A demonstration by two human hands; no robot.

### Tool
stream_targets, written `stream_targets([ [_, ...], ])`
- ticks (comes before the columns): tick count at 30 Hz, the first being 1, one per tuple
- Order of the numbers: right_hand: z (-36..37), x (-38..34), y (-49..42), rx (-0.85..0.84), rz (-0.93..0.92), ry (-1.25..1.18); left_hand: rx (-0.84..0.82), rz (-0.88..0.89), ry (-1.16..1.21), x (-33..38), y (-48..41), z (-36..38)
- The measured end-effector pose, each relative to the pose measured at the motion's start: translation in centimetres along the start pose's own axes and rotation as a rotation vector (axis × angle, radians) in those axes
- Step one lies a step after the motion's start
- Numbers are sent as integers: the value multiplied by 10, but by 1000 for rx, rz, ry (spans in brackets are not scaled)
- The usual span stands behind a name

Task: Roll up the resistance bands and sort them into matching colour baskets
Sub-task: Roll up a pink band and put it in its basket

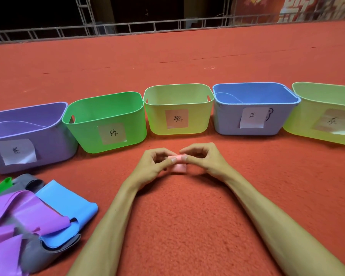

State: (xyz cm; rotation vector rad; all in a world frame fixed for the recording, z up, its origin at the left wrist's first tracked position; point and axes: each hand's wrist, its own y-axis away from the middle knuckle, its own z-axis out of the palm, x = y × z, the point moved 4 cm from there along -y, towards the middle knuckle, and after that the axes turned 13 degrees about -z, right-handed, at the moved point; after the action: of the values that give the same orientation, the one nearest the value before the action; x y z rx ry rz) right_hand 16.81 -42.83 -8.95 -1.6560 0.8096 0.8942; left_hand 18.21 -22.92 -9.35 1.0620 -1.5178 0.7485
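At frame centre, just below the middle basket [157, 122], left hand [152, 166] and right hand [206, 161] each pinch the rolled pink band [180, 167] in a fingertip grip; likely risk: a slackened pinch lets the springy roll unwind.

Even, fairly bright light falls from above on the red carpet [187, 226], and nothing is blown out. Shadows are soft and thin: a faint dark rim lies along the base of the green basket [108, 124] and its neighbours. Beyond the metal railing [108, 28] the background drops almost to black. The wide lens bends the row of baskets into an arc, and the purple basket [48, 140] at the left edge leans outward. The centre is sharp, with the pink band [179, 167] and the middle labels crisp. The purple band [28, 206] at lower left shows a glossy sheen and smears towards the corner.
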Motion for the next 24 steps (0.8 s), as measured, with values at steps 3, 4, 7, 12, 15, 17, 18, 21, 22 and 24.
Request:
stream_targets([
  [3, 2, 2, -1, -30, 5, 26, 2, -21, 25, -2, -1, -1],
  [4, 3, 2, 0, -41, 12, 33, 1, -14, 27, -2, -1, -1],
  [7, 5, 1, 1, -53, 18, 21, -5, 32, 11, -1, -1, -1],
  [12, 4, 1, 0, -48, -7, 2, 14, 39, 13, -1, -3, 0],
  [15, 2, 1, 0, -33, -14, 4, 25, 17, -7, -2, -3, 3],
  [17, 2, 2, 0, -29, -22, 10, 22, 18, -2, -1, -3, 4],
  [18, 3, 2, 1, -27, -24, 5, 22, 25, 8, 0, -2, 3],
  [21, 5, 5, 1, -12, -25, -23, 12, 39, 44, 2, 0, 0],
  [22, 5, 5, 0, -3, -18, -36, 14, 35, 52, 1, 0, -1],
  [24, 5, 5, 0, 26, 5, -85, 25, 23, 67, -1, 0, 0],
])
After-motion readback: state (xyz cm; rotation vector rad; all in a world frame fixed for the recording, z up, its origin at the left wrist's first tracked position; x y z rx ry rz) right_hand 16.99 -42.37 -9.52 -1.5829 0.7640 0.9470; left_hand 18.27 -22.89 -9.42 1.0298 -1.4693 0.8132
